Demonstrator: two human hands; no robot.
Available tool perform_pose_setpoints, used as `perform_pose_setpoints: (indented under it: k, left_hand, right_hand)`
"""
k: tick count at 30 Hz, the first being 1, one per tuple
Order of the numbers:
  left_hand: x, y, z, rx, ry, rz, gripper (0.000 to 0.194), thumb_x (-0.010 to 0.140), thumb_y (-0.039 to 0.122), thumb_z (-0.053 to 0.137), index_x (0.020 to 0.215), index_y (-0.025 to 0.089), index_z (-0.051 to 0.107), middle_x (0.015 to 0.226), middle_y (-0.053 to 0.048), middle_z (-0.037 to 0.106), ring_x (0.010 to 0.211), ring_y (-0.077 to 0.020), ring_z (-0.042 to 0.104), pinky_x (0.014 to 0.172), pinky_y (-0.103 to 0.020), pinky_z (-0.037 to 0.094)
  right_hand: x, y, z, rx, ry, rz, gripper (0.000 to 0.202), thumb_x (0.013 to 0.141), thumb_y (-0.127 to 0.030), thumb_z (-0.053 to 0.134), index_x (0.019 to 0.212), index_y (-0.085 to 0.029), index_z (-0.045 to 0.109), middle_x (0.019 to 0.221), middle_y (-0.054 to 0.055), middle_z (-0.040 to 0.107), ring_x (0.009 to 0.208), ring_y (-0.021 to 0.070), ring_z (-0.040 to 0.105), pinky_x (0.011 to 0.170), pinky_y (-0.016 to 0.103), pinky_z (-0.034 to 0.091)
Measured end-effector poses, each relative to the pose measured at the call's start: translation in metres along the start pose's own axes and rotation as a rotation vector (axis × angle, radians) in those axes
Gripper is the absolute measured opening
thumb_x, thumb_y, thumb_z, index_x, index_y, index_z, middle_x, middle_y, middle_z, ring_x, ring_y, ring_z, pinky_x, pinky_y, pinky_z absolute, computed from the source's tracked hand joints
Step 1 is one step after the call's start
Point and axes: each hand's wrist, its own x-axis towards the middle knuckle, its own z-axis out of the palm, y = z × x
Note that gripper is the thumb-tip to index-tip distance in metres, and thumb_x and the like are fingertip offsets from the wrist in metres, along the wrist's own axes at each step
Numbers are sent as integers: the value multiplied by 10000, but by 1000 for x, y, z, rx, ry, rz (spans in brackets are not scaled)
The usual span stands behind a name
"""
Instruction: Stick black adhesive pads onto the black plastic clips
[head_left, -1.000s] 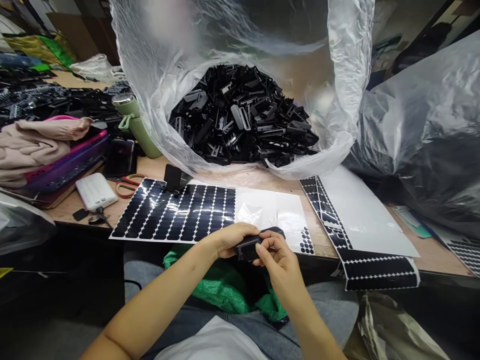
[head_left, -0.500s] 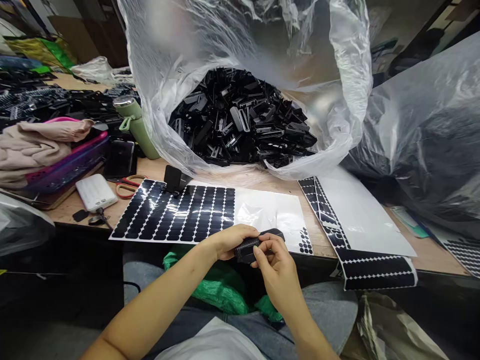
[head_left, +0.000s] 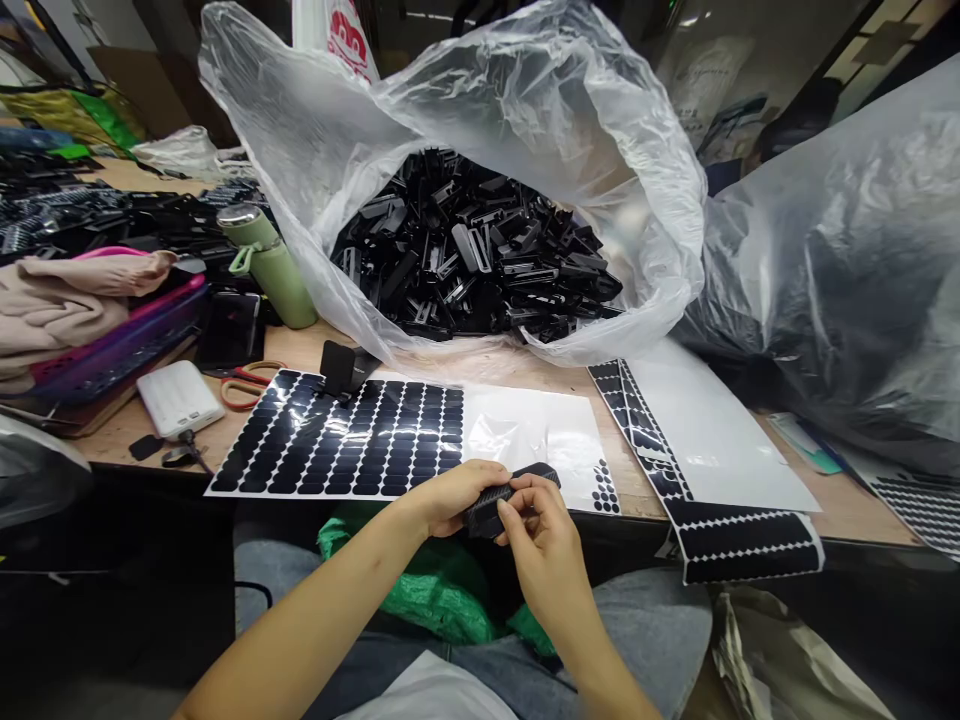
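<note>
A black plastic part with a ribbed, carbon-like surface (head_left: 484, 513) is held between both hands over the table's front edge. My left hand (head_left: 459, 495) closes round its left end, thumb on top. From the right, my right hand (head_left: 541, 520) pinches the part with bent fingers, which hide some of it. Just behind the hands lies a white sheet of black oblong stickers (head_left: 352, 440); its right half is bare apart from several small black dots (head_left: 606, 488). An open clear plastic bag (head_left: 645, 310) full of similar black parts (head_left: 480, 250) stands beyond the sheet.
A small black stand (head_left: 345, 368) rests on the sheet's back edge. To the left are red-handled scissors (head_left: 244, 385), a white power bank (head_left: 178, 398), a phone (head_left: 231, 330), a green bottle (head_left: 277, 280) and a purple basket (head_left: 112, 330). More sticker sheets (head_left: 742, 540) lie right, overhanging the edge.
The view has shifted slightly, showing more above the bag, whose upper rim now sits lower. Both hands keep hold of the black part, with little change in grip.
</note>
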Motion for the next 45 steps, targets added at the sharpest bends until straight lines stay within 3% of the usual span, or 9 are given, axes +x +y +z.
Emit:
perform_pose_setpoints:
  k: [3,7,11,14,19,23,27,31,45]
  left_hand:
    - [0,-3,-2,15,14,2,219,725,354,547,665,148,502,527,23,541,435,-106,539,406,-195,389]
    - [3,-7,-12,79,-5,-18,268,751,366,499,791,110,564,706,-75,659,480,-168,613,399,-223,400]
    - [5,-5,-19,103,-10,-42,323,775,361,459,817,69,590,872,-151,677,509,-168,629,417,-228,415]
    - [4,-3,-21,105,-56,-63,344,779,367,455,868,67,599,924,-163,672,540,-177,640,414,-223,410]
    - [3,-3,-19,88,-85,-85,369,783,371,447,894,58,610,942,-171,668,555,-181,644,421,-220,415]
    - [2,-3,-11,76,-88,-72,348,785,344,440,876,56,611,881,-159,679,534,-178,639,421,-220,418]
    - [-1,-3,-4,78,-59,-28,278,781,319,448,792,85,598,691,-103,680,494,-176,628,388,-210,400]
    - [-5,-3,-2,86,-37,-16,237,785,313,454,749,111,574,554,-58,641,485,-181,625,368,-198,384]
    - [-4,-7,-5,59,1,-13,240,759,364,492,725,130,533,537,-50,621,482,-190,622,355,-197,372]
  right_hand:
    - [8,15,-7,-142,153,-22,210,748,-377,554,798,-192,469,1064,75,463,598,91,523,596,271,474]
    - [32,54,-54,-466,297,17,224,775,-422,485,799,-199,479,844,47,537,619,149,521,643,314,425]
    - [52,93,-104,-719,195,64,119,767,-283,452,717,-190,506,793,74,549,711,200,530,695,338,402]
    - [58,104,-115,-765,127,60,70,741,-229,460,707,-189,506,796,78,548,760,210,533,699,328,401]
    - [48,74,-103,-622,91,83,96,754,-253,459,681,-196,486,736,52,541,731,197,520,695,328,400]
    - [29,28,-71,-244,-51,-25,143,808,-313,429,751,-204,500,884,41,547,848,169,520,727,287,418]
    - [19,3,-40,-108,-69,-31,149,813,-280,432,710,-197,499,999,51,502,919,159,509,764,281,433]
    - [19,4,-29,-97,-47,-8,141,808,-272,449,712,-190,512,1005,61,485,878,164,527,765,308,453]
    - [17,6,-21,-177,-12,31,159,813,-279,437,708,-190,516,1075,82,466,982,200,493,838,350,412]
